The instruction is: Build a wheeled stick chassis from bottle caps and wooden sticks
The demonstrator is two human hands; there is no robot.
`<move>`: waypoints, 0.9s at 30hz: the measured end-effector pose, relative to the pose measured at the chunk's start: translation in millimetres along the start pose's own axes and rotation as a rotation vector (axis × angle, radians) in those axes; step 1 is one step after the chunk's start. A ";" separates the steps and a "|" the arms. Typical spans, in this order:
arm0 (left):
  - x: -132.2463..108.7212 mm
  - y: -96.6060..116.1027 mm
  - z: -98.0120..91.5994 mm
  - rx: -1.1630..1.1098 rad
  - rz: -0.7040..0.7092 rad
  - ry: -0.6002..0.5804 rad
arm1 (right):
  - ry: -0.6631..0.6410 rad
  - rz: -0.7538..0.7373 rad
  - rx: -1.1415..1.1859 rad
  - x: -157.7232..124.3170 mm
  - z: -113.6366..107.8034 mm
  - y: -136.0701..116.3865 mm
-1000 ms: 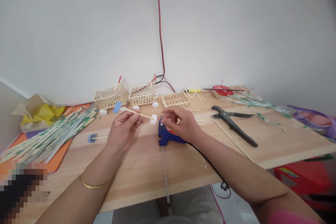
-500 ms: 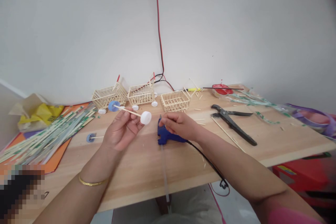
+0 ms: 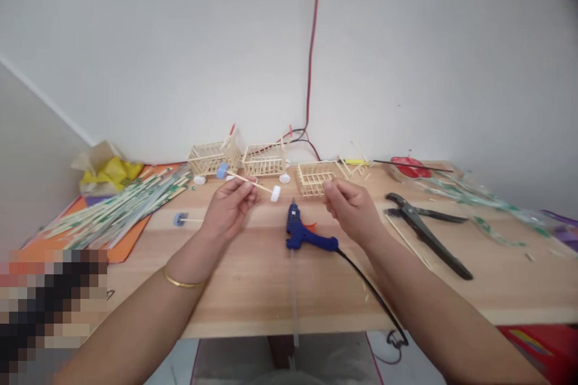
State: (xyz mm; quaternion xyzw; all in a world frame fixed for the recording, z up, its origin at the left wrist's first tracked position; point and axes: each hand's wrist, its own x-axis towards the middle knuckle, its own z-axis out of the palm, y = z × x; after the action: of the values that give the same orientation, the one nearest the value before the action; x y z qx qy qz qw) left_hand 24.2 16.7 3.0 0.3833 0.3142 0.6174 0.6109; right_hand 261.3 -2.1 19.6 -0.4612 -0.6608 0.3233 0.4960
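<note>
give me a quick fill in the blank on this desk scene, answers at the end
The left hand holds a thin wooden stick with a round blue wheel at one end and a ____ wheel at the other.
From the blue plastic glue gun runs a ____ cable.
Near the pale grey wall stand ____ small wooden-stick baskets.
The thin gold bangle circles the ____ forearm.

white; black; three; left

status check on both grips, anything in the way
Left grip holding thin stick, blue cap and white cap at ends. Right grip curled near rightmost stick basket, contact unclear. Blue glue gun lying between.
</note>
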 end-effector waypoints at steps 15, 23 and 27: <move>-0.6 -6.6 -0.8 0.068 0.081 0.058 | 0.084 -0.119 -0.128 -6.0 1.9 4.9; -10.9 -9.0 5.7 0.506 0.224 0.009 | -0.010 -0.450 -0.312 -9.0 17.1 -0.7; -21.7 -8.1 12.7 0.675 0.310 -0.134 | -0.051 -0.484 -0.314 -8.8 23.7 2.3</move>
State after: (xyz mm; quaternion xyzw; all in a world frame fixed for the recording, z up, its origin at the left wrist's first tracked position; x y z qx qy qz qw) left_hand 38.3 -5.4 0.6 0.6458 0.3976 0.5377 0.3685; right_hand 240.1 -8.7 7.4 -0.3530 -0.8060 0.1007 0.4644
